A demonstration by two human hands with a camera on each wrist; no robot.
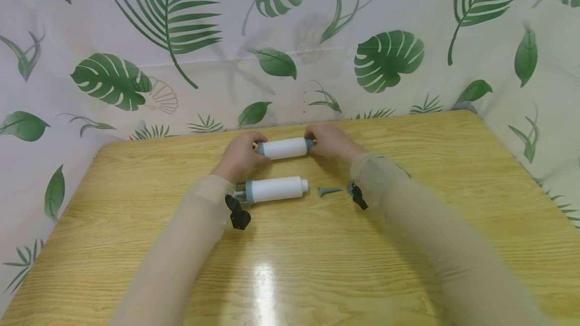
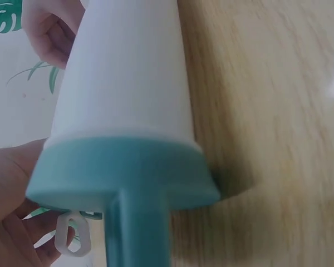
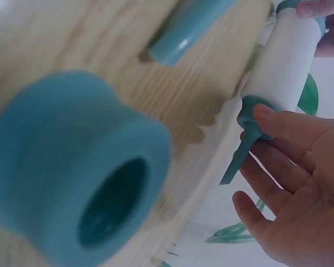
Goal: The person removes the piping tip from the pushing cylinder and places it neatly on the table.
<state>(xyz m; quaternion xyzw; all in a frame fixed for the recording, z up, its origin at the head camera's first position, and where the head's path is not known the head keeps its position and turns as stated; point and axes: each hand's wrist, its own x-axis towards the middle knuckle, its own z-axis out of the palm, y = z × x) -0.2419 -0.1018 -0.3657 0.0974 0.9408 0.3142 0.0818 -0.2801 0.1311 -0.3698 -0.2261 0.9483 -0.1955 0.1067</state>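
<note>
Tabletop of yellow wood grain [image 1: 317, 275] lies beneath both hands. Near its far edge, the left hand [image 1: 240, 155] grasps the teal collar of a white cylindrical tube with teal end fittings [image 1: 285, 149], while the right hand [image 1: 333, 142] pinches its tapered teal tip between thumb and fingers. Nearer the person, a second white cylinder with a teal handled collar and narrow white neck [image 1: 277, 189] rests on its side, roughly parallel. Just right of that neck lies a small teal cone-shaped nozzle [image 1: 329, 191]; farther right, a hollow teal ring-shaped cap [image 3: 78, 172] sits by the right wrist.
</note>
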